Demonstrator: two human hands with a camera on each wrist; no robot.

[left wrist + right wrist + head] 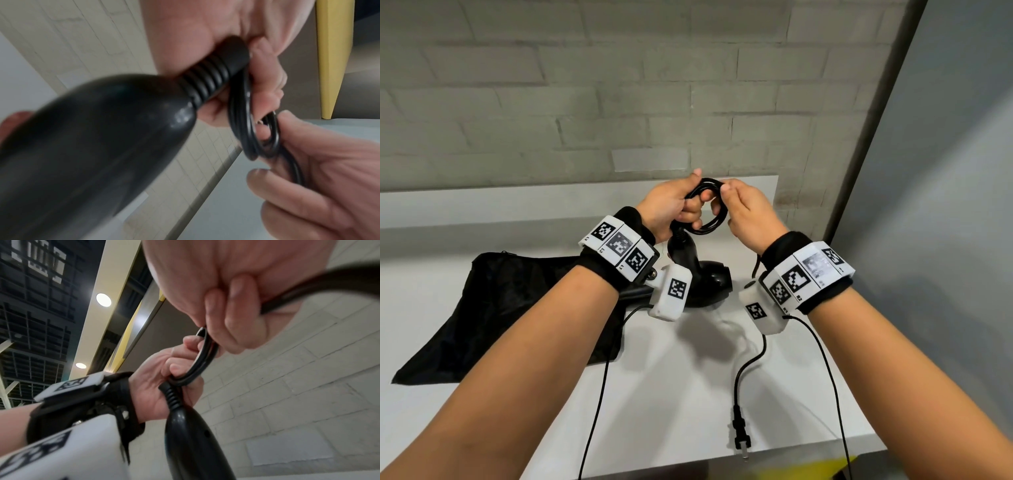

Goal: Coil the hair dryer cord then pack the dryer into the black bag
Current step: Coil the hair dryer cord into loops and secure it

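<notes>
Head view: bare forearms with tagged wristbands nearest. Left hand point(671, 205) grips the coiled black cord point(707, 209); right hand point(748, 212) pinches the coil's other side. Glossy black plastic hair dryer point(702, 270) hangs below the left hand; flat black fabric bag point(493, 308) left of it on the white surface point(674, 394); black two-pin plug point(741, 437) below the right wrist.

Left wrist view: dryer handle point(98, 146), ribbed cord collar point(211, 78) in the palm.

Right wrist view: fingers point(236, 318) curled round the cord point(308, 287).
</notes>
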